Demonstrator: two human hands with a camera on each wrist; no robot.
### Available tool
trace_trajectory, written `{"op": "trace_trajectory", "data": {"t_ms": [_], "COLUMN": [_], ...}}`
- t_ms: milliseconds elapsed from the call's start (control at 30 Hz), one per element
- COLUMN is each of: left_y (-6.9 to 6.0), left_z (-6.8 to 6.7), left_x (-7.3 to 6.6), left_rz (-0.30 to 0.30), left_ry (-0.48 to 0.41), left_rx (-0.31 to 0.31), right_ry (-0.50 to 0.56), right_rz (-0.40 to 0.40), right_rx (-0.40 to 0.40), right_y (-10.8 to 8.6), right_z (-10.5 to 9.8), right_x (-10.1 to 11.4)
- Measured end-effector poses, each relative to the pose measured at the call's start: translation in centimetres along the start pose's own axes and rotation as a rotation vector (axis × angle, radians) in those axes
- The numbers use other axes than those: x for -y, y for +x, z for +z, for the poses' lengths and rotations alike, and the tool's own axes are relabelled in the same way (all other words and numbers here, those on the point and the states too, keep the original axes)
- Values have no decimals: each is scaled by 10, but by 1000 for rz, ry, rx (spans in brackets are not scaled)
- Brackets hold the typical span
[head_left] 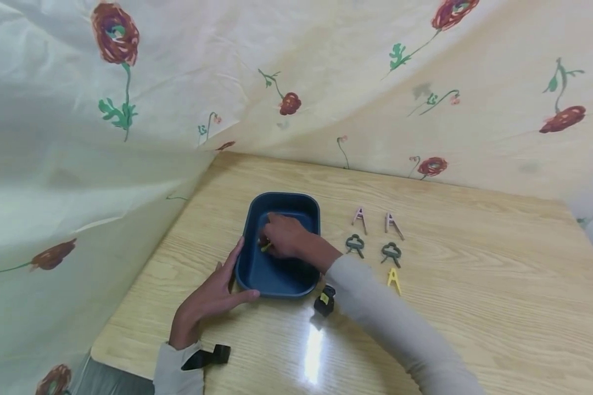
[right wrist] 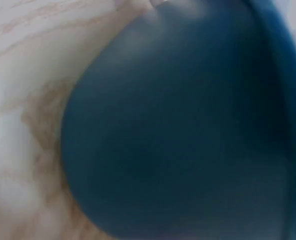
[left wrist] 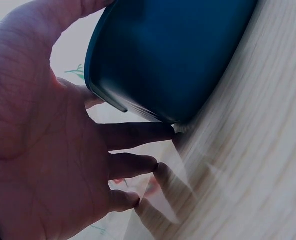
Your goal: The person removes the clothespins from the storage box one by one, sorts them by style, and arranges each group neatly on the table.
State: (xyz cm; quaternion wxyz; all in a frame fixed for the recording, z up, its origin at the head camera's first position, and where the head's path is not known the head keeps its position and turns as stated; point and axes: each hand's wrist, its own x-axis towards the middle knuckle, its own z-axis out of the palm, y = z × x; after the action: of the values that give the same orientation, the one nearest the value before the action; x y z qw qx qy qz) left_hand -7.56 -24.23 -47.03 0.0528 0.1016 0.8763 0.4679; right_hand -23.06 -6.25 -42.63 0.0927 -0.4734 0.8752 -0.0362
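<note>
A deep blue rectangular tray stands on the wooden table. My left hand rests against its near left corner, thumb along the front rim and straight fingers spread along the outer side. In the left wrist view, the left hand has its fingertips by the tabletop beside the tray wall. Reaching inside the tray, my right hand pinches a small yellow clip, mostly hidden by the fingers. The right wrist view holds only the blurred tray, with no hand visible.
Right of the tray lie two pale pink clips, two dark green clamps and a yellow clip. A floral cloth hangs behind and left of the table.
</note>
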Motion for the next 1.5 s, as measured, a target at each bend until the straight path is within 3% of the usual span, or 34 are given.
{"op": "trace_trajectory", "data": {"t_ms": [100,233,367,533,700,1033,1200,1500], "left_y": [0,-1,-1,0,1,-1,-1,-1], "left_z": [0,-1,-1,1,4,7,7,7], "left_x": [-1,-1,-1,0,4,9,8,9], "left_rz": [2,1,7,10,14,-2,-2,9], "left_ry": [5,4,2,0,6,10,12,12], "left_rx": [-1,-2,-4,-3,-2,-7,-5,-8], "right_ry": [4,3,-44,-59,-29,220,364,566], "right_rz": [-40,-26,68,206,275,317,330,305], "right_rx": [0,-42,-91,-53,-63,-264,-354,-610], "right_y": [-7,-14,-17,-18,-18,-20,-31,-57], "right_z": [-1,-2,-1,5,15,25,18,21], "right_x": [-4,-6,-5,-1,1,-3,-6,-11]}}
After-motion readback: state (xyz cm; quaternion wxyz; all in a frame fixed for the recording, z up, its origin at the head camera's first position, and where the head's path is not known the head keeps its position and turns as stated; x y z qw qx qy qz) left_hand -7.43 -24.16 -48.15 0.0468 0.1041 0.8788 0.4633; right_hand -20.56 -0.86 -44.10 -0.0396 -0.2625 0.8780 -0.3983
